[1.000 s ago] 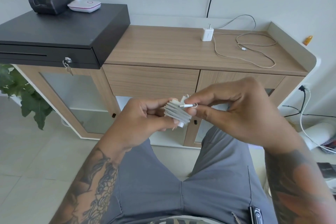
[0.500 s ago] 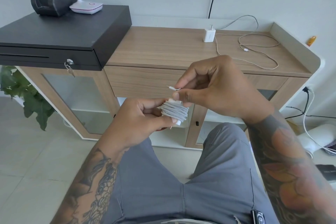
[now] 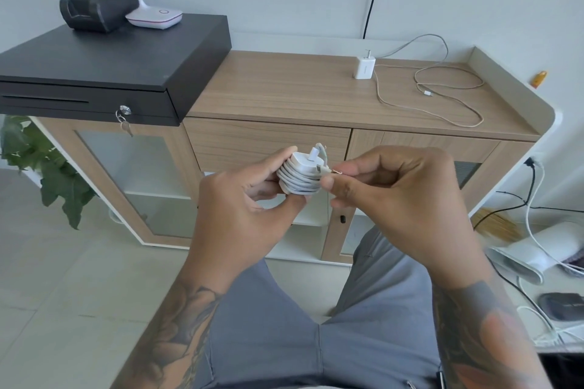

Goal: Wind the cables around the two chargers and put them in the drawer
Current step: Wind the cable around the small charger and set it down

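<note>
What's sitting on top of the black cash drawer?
On the black cash drawer stand a dark receipt printer and a white lamp base. The lamp's head is out of frame.

You're at small shop or office counter: black cash drawer with key in lock, receipt printer on top of it, wood-look cabinet with tabletop and glass doors, tiled floor, potted plant at left, loose cables on floor at right.
</note>
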